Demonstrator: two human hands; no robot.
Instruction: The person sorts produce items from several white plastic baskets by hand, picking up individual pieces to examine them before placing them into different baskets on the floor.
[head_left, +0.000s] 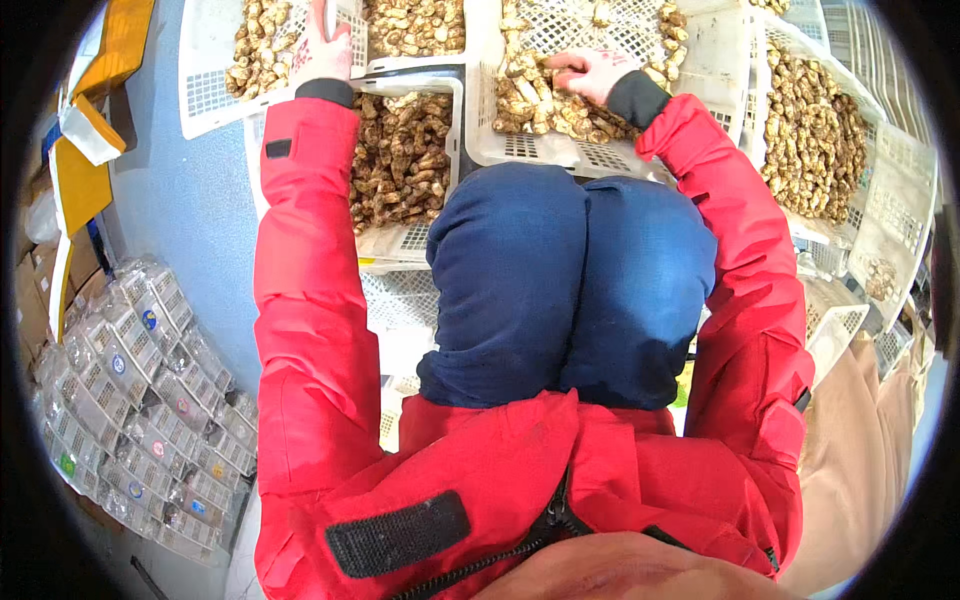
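My left hand is at the top edge, over the right side of a white plastic crate with knobbly brown produce, perhaps mushrooms or tubers. Its fingertips are partly cut off, so I cannot tell whether they hold anything. Inside the white perforated crate before my knees, my right hand touches a pile of paler pieces. Its fingers are bent, and whatever lies under them is hidden. Both hands bear red marks on the back.
Darker pieces fill a crate by my left knee. Another full crate stands at the right, and one lies at the top. Plastic-wrapped stacked baskets are at the lower left. Yellow cardboard stands above them.
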